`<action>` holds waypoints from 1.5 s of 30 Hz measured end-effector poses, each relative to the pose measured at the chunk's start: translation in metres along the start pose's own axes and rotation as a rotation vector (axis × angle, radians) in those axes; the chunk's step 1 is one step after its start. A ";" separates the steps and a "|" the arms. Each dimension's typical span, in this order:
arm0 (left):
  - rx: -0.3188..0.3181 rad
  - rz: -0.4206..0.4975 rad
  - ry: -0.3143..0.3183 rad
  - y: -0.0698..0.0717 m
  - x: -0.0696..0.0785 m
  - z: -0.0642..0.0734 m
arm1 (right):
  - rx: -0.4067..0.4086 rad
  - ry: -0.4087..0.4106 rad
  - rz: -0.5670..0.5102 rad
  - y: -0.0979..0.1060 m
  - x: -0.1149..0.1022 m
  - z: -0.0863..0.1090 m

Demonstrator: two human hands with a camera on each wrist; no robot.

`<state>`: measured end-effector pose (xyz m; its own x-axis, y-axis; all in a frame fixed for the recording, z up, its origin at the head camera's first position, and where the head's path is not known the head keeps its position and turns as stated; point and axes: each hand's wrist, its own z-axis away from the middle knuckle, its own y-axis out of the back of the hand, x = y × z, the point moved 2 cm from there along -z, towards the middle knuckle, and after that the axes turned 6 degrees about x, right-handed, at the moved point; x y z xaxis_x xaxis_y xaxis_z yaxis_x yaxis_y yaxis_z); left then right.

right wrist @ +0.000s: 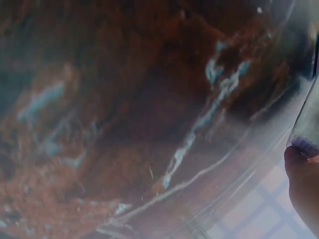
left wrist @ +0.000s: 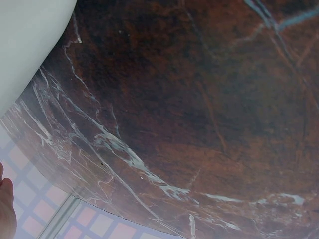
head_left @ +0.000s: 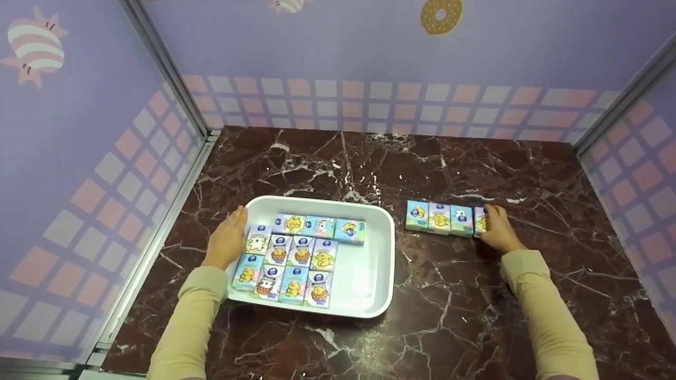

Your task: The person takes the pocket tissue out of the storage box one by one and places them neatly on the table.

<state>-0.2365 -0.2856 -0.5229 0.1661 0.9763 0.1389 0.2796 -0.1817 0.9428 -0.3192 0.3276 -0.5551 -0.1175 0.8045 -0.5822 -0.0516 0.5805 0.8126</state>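
Works among purple walls (head_left: 338, 58) with candy and doughnut prints, rising behind and beside a white tray (head_left: 353, 274). Reaches over a dark marble tabletop (head_left: 449, 322), under the tray. Shows pale yellow sleeves (head_left: 549, 311) at either side of the tray. Rests the left hand (head_left: 227, 240) against the tray's left rim with fingers straight. Pinches with the right hand (head_left: 499, 228), right of the tray, the end packet (head_left: 479, 222) of a row of four packets (head_left: 439, 219). Inside the tray: eleven small cartoon packets (head_left: 301, 250) in three rows.
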 end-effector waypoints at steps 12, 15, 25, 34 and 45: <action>0.002 -0.011 -0.008 0.000 0.000 -0.001 | 0.012 0.048 -0.030 -0.009 0.004 -0.003; -0.007 -0.002 0.002 0.000 -0.001 -0.001 | -0.015 0.048 -0.027 -0.008 0.002 -0.003; -0.001 -0.001 0.002 0.000 -0.001 0.000 | 0.015 0.044 0.118 -0.001 -0.024 -0.007; -0.003 -0.002 0.009 0.003 0.001 -0.001 | 0.070 0.161 0.036 -0.008 -0.055 -0.011; -0.004 -0.016 -0.003 0.001 0.000 0.000 | 0.072 0.251 -0.040 -0.023 -0.087 -0.013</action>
<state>-0.2362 -0.2857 -0.5218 0.1646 0.9787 0.1225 0.2789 -0.1654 0.9460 -0.3209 0.2430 -0.5230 -0.3595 0.7298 -0.5815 0.0089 0.6258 0.7799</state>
